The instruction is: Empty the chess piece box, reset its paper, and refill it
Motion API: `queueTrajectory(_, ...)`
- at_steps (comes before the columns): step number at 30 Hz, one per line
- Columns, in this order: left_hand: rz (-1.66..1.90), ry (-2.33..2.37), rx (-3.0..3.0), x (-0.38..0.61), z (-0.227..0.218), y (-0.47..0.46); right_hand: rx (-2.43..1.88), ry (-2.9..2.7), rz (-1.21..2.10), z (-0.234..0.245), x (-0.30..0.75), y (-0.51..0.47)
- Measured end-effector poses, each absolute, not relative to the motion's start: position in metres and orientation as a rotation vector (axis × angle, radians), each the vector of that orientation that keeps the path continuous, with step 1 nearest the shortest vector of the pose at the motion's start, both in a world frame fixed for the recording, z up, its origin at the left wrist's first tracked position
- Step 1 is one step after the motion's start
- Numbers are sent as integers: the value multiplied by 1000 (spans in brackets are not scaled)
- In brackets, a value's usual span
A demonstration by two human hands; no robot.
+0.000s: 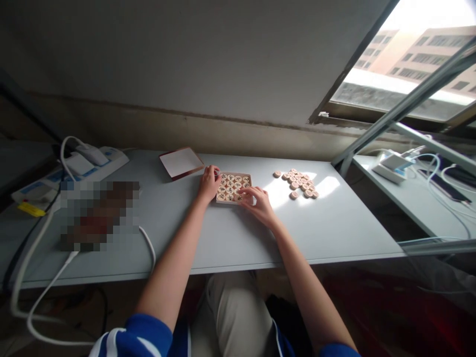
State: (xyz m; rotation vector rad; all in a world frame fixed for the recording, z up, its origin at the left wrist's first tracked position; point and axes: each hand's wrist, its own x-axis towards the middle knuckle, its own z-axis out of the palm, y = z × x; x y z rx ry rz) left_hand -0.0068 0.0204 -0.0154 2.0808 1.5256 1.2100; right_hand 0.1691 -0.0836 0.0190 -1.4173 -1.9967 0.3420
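Note:
A small shallow box (248,177) lies in the middle of the grey table (334,228), filled with round wooden game pieces (230,186) marked with dark characters. My left hand (209,183) grips the box's left edge, fingers curled round it. My right hand (258,202) rests at the box's near right corner, fingertips pressed on a piece there. A loose group of several more round pieces (299,183) lies on the table to the right, in a patch of sunlight.
The box's lid (181,162) lies upside down behind and left of the box. A white power strip (87,161) with cables sits far left, beside a blurred-out object. A second desk (409,193) with chargers and cables stands right, under the window.

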Motion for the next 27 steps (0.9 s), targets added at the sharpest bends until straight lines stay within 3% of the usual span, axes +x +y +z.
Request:
queueTrajectory(5,1193,1685,2080,-7,-11,14,-1477,-2042,175,18,174,-84)
queueTrajectory(10,829,1883,2188,-7,-4,8,-1593,-1974,-112,20,172,-87)
queueTrajectory(15,665,1997,2219,-3,3,7,-1910,-1624,-391,16,201,-66)
queueTrajectory(21,613,2035,2208,5,9,21,-2310,-1561,-462,0,258,-33)
queueTrajectory(27,701,2138,2067,11,7,37,-2131,-1530,-589,-10,266,-36)
